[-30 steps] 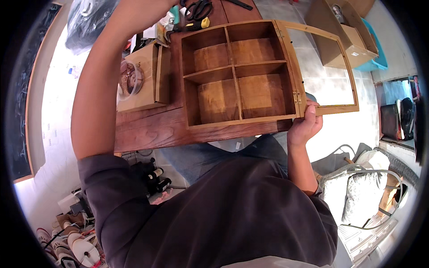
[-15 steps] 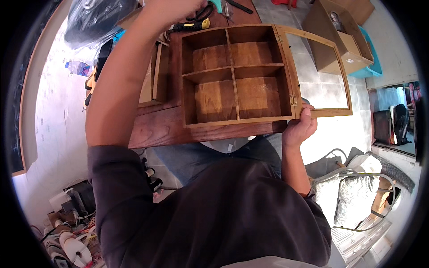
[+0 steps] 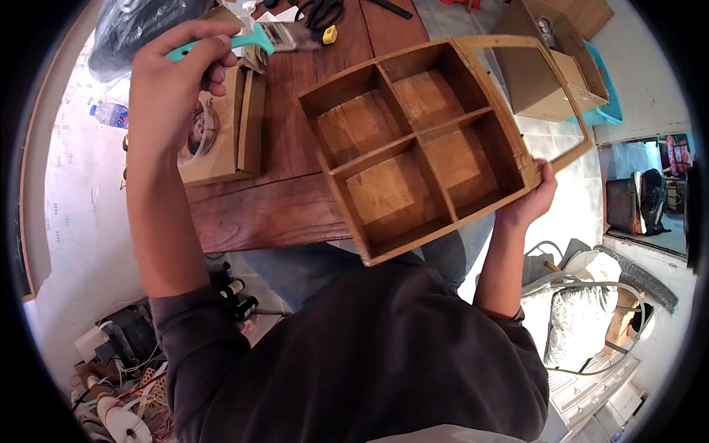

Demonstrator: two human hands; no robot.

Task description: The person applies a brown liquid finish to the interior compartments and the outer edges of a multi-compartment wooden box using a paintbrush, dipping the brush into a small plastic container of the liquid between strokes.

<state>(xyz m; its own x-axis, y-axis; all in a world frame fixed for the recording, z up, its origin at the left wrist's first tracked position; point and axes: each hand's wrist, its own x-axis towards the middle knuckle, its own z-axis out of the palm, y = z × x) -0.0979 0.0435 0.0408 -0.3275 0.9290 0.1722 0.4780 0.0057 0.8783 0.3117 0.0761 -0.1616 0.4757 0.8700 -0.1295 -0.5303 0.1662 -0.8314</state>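
A paintbrush point(image 3: 260, 38) with a teal handle is held in my left hand point(image 3: 164, 85), above the table's left part. Its pale, flat bristle end points right. Against the lower right corner of a brown wooden cabinet point(image 3: 418, 139) with four open compartments, my right hand point(image 3: 533, 199) is closed. The cabinet sits tilted, its lower left corner jutting past the table's near edge over my lap. A wooden door frame point(image 3: 573, 155) without a panel hangs open from its right side. The fingers under the cabinet are partly hidden.
The reddish wooden table point(image 3: 273, 218) bears a cardboard box point(image 3: 251, 125) at left. Black scissors point(image 3: 320, 13) and a yellow-ended tool point(image 3: 330, 35) lie at the back. A larger carton point(image 3: 528, 81) stands beyond the door. Cables and spools clutter the lower left floor.
My left hand has come back toward me and left, bringing the paintbrush into fuller view. The cabinet has turned clockwise, with its lower left corner nearer me; my right hand moved slightly right.
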